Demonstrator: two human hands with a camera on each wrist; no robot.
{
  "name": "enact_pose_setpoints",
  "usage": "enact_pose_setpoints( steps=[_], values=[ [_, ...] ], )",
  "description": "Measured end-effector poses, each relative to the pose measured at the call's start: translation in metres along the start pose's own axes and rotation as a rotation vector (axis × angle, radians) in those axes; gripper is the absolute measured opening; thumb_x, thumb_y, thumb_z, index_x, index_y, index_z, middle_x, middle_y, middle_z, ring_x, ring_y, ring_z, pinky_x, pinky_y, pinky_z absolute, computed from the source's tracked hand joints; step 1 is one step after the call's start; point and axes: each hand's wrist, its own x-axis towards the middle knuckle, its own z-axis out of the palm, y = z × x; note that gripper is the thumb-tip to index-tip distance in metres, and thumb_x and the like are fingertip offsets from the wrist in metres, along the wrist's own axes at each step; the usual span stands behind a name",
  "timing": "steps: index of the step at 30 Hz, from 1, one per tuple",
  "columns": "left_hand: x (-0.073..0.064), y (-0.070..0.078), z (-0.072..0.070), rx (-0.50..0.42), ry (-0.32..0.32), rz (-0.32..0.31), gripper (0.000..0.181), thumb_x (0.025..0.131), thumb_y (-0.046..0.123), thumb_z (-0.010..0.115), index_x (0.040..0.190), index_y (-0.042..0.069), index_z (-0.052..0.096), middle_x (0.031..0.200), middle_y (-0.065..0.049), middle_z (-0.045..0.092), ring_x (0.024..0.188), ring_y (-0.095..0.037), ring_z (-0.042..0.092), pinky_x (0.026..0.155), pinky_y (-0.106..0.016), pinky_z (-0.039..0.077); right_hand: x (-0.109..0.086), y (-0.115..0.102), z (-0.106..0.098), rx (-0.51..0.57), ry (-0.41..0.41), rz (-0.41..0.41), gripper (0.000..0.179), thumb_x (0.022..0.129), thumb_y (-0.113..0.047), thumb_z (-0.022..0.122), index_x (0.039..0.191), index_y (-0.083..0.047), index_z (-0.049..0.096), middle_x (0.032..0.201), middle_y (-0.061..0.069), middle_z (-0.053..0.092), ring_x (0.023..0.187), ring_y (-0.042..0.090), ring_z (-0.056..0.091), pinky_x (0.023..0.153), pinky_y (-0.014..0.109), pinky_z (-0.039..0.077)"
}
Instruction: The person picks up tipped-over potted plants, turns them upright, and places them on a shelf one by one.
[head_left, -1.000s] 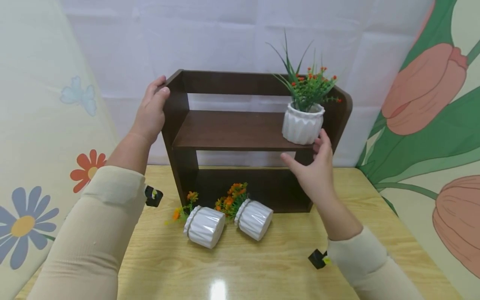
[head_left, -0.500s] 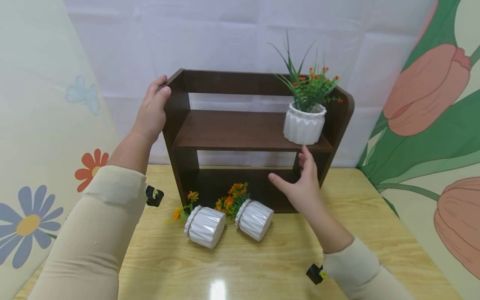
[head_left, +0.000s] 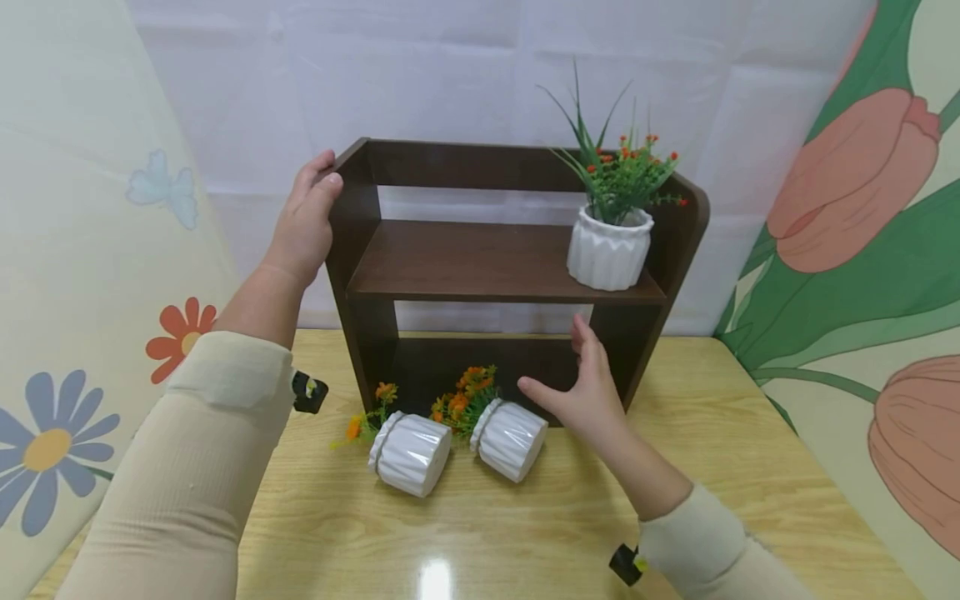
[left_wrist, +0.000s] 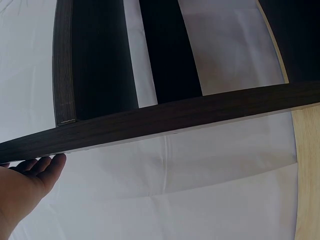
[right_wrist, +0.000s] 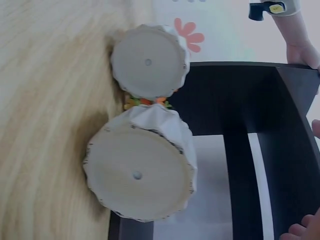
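My left hand (head_left: 303, 221) holds the upper left side panel of a dark brown two-tier shelf (head_left: 450, 258), its fingertips at the panel's outer face in the left wrist view. My right hand (head_left: 581, 392) is empty, thumb and fingers spread apart, in front of the lower tier. Just left of its thumb lies a white ribbed flowerpot (head_left: 510, 439) on its side, orange flowers pointing back toward the shelf. Another white flowerpot (head_left: 410, 454) with orange flowers lies tipped to its left. In the right wrist view, both pot bases face the camera.
On the shelf's upper tier, at the right end, a white flowerpot (head_left: 610, 250) with grass blades and red flowers stands upright. The shelf stands on a light wooden table (head_left: 525, 542) against a white cloth (head_left: 450, 67). Flower-painted panels (head_left: 847, 292) flank both sides.
My right hand has moved down and left, away from the upright flowerpot on the upper tier and toward the tipped pots. My left hand stays at the shelf's side.
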Motion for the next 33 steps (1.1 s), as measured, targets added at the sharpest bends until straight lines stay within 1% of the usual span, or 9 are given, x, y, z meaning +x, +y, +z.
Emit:
enact_pose_setpoints(
  steps=[3,8,11,17,21,26,29,33],
  values=[
    [0.0,0.0,0.0,0.005,0.001,0.0,0.056,0.103,0.045,0.024,0.157,0.031,0.016,0.163,-0.003,0.019,0.146,-0.025,0.023,0.12,-0.049,0.019,-0.001,0.004,0.004,-0.013,-0.025,0.002,0.111,0.076,-0.038,0.083,0.157,-0.02,0.01,0.158,0.012,0.025,0.146,0.03,0.026,0.118,0.05,0.026],
    [0.001,-0.001,0.0,0.007,0.005,-0.004,0.056,0.103,0.045,0.024,0.157,0.031,0.016,0.163,-0.003,0.019,0.146,-0.025,0.023,0.12,-0.05,0.019,-0.003,0.011,0.012,-0.044,-0.082,0.006,0.111,0.077,-0.042,0.082,0.158,-0.022,0.009,0.16,0.01,0.023,0.146,0.031,0.026,0.116,0.054,0.027],
    [0.0,-0.001,0.0,0.006,0.006,-0.007,0.056,0.103,0.045,0.024,0.156,0.031,0.017,0.163,-0.003,0.019,0.146,-0.026,0.023,0.119,-0.05,0.019,-0.004,0.015,0.018,-0.063,-0.099,0.008,0.11,0.076,-0.044,0.082,0.157,-0.023,0.011,0.159,0.01,0.025,0.146,0.032,0.028,0.114,0.056,0.029],
    [0.0,0.0,0.0,0.009,0.007,-0.009,0.056,0.103,0.046,0.024,0.156,0.032,0.017,0.163,-0.003,0.019,0.146,-0.025,0.022,0.12,-0.05,0.018,-0.006,0.023,0.028,-0.079,-0.143,-0.026,0.109,0.074,-0.04,0.084,0.157,-0.018,0.016,0.154,0.016,0.031,0.143,0.035,0.032,0.113,0.055,0.032],
    [0.0,0.0,0.001,0.011,0.007,-0.013,0.055,0.103,0.046,0.024,0.156,0.032,0.017,0.164,-0.002,0.018,0.147,-0.025,0.021,0.12,-0.051,0.017,-0.006,0.028,0.033,-0.096,-0.183,-0.023,0.109,0.073,-0.039,0.085,0.156,-0.016,0.019,0.155,0.018,0.031,0.142,0.036,0.033,0.112,0.054,0.033],
    [-0.001,0.0,0.001,0.01,0.007,-0.005,0.056,0.103,0.046,0.024,0.156,0.031,0.017,0.163,-0.003,0.018,0.147,-0.025,0.022,0.12,-0.052,0.018,-0.006,0.034,0.038,-0.141,-0.206,-0.049,0.107,0.072,-0.037,0.086,0.155,-0.013,0.023,0.153,0.02,0.035,0.141,0.038,0.035,0.111,0.056,0.034],
    [-0.001,0.0,0.001,0.007,0.005,0.001,0.056,0.103,0.045,0.024,0.157,0.03,0.016,0.163,-0.004,0.018,0.146,-0.026,0.022,0.119,-0.051,0.018,-0.005,0.038,0.041,-0.166,-0.223,-0.061,0.108,0.071,-0.037,0.087,0.155,-0.012,0.024,0.152,0.021,0.037,0.14,0.039,0.035,0.111,0.056,0.034],
    [0.0,0.0,0.0,0.002,0.004,0.0,0.056,0.103,0.045,0.024,0.157,0.03,0.016,0.163,-0.004,0.018,0.147,-0.025,0.022,0.12,-0.05,0.018,-0.005,0.042,0.045,-0.194,-0.253,-0.054,0.108,0.071,-0.039,0.087,0.155,-0.013,0.024,0.153,0.019,0.036,0.14,0.039,0.035,0.11,0.056,0.035]
  ],
)
